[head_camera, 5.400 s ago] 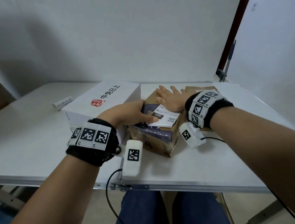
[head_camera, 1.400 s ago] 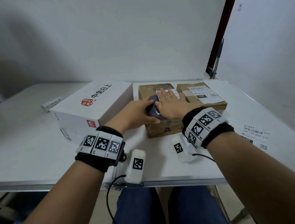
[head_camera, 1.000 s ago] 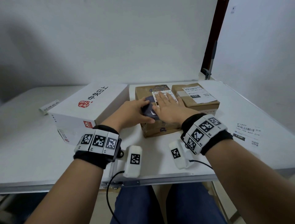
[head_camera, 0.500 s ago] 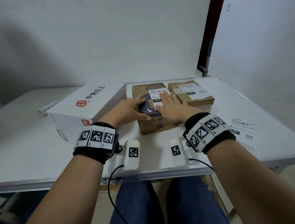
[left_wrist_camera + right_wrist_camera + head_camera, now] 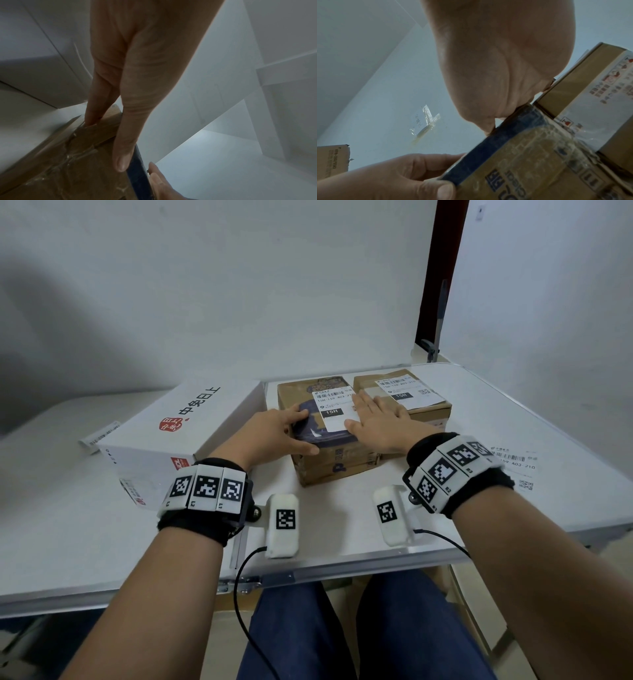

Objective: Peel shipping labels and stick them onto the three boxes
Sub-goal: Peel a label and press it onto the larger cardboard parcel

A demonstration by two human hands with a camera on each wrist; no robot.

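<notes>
Three boxes stand in a row on the table: a white box (image 5: 178, 429) at the left, a middle brown box (image 5: 337, 470) and a right brown box (image 5: 428, 414). Both brown boxes carry a white shipping label, the middle one (image 5: 334, 409) and the right one (image 5: 407, 390). My left hand (image 5: 291, 433) grips the middle box's near-left corner, thumb (image 5: 123, 148) on the front face. My right hand (image 5: 373, 419) lies flat on that box's top, just right of its label. The white box's top shows no label.
A loose label sheet (image 5: 513, 465) lies on the table at the right, near the edge. A curled strip of paper (image 5: 99, 436) lies behind the white box at the left. The table's front edge (image 5: 308, 571) is close to my wrists.
My right hand has slid off the middle box's label toward the right, uncovering it. The left hand keeps its hold on the corner. Earlier, the box moved back beside the right box.
</notes>
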